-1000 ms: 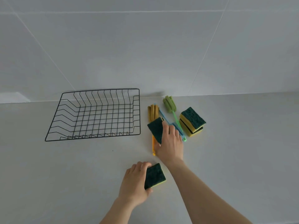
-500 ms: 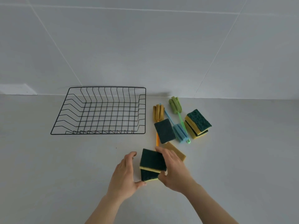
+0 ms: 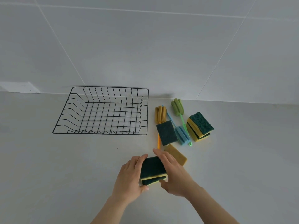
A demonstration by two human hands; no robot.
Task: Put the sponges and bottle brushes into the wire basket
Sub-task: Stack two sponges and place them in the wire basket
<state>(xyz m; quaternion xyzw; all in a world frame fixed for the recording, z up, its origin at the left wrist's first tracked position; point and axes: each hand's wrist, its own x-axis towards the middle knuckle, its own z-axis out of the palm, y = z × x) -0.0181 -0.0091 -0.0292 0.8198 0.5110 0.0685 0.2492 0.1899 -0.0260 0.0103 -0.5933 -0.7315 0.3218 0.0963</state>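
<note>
One wire basket (image 3: 103,110) of black wire is seen at the left of the pale counter (image 3: 48,167), set close to the tiled wall (image 3: 145,46), with nothing lying in it; a small white plate (image 3: 19,87) is fixed low on the wall at the far left. Nearer the camera, in the middle, a stack of two sponges (image 3: 152,170) is pressed between both hands, green scouring faces up and yellow foam edges showing toward the viewer; the left hand (image 3: 131,175) is curled against the stack's left side, fingers over the far edge and thumb at the near corner; the right hand (image 3: 174,172) is laid along the right side, fingers reaching past the far edge and thumb tucked at the near end. Just beside the right hand a yellow sponge (image 3: 177,155) is lying flat, foam side up. Beyond it a single green-faced sponge (image 3: 166,132) is resting over the handle of the orange bottle brush (image 3: 160,114), whose foam head points toward the wall; to its right the blue bottle brush (image 3: 182,135) is laid with its foam head toward the viewer, touching that sponge; the green bottle brush (image 3: 177,106) is crossed beside it, head toward the wall. Farthest right, a second stack of two sponges (image 3: 200,126) is sitting just beside the green handle, well apart from the basket.
</note>
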